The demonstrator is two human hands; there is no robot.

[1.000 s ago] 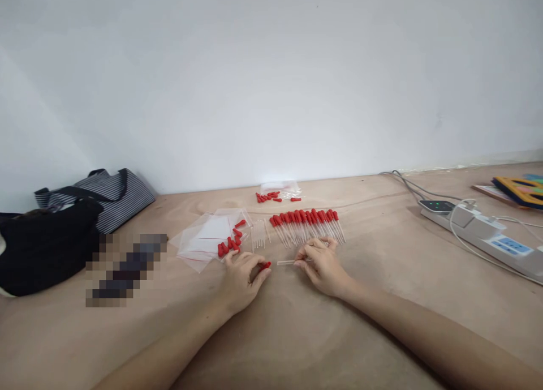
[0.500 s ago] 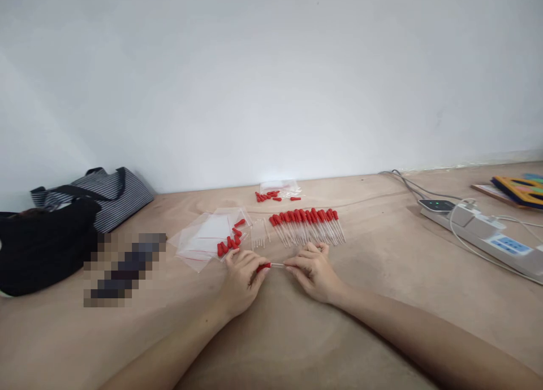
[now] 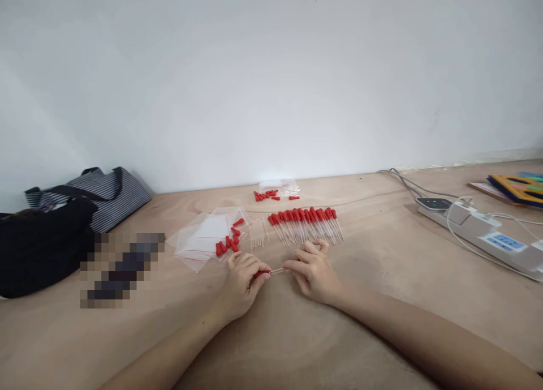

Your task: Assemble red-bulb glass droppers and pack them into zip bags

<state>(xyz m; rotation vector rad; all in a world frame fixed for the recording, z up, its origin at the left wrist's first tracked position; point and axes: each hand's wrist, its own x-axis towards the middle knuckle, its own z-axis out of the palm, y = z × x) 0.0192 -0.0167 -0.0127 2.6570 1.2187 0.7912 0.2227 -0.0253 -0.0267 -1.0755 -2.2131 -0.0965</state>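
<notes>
Between the thumb and fingers of my left hand (image 3: 246, 279) is a red rubber bulb (image 3: 262, 273). My right hand (image 3: 313, 271) pinches a thin clear tube (image 3: 278, 270), whose left end meets the bulb's opening or lies right at it. Just beyond my right hand lies a row of clear droppers with red bulbs (image 3: 303, 215). Several bare clear tubes (image 3: 258, 234) are left of that row. Loose red bulbs (image 3: 228, 243) lie beside and on clear plastic bags (image 3: 203, 237), beyond my left hand.
Near the wall are more red bulbs (image 3: 265, 195) and a clear bag of tubes (image 3: 280, 187). A striped bag (image 3: 123, 200) and black cloth (image 3: 46, 248) sit at left, near a pixelated dark object (image 3: 123, 271). At right are a power strip (image 3: 479, 234), cables and coloured flat items (image 3: 517, 189).
The tube and bulb are now tilted against each other, with the bulb's open end slightly lower. Both hands keep their hold and have barely moved. The view has shifted slightly.
</notes>
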